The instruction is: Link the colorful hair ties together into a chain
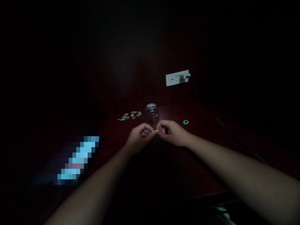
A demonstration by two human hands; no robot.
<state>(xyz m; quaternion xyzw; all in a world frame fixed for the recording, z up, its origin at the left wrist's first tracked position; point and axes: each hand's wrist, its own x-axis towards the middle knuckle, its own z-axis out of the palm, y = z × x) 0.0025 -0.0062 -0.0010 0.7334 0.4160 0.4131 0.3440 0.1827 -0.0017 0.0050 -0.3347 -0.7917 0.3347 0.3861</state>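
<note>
My left hand (141, 135) and my right hand (172, 132) meet over the dark red table, fingertips pinched close together. Between them they hold a small yellow elastic band (155, 131), partly covered by the fingers. A small dark spot shows beside it, too dim to make out. Just beyond the hands stands a small clear jar (152, 112) with its lid on. To its left lie several small coloured elastic bands (132, 115) in a loose group. A green ring-shaped band (186, 122) lies apart, right of my right hand.
A lit, blurred-out screen (81, 157) is at the left, near my left forearm. On the back wall a white socket panel (173, 79) holds a plug (185, 76), whose dark cable (221, 122) runs down the right side. The room is very dark.
</note>
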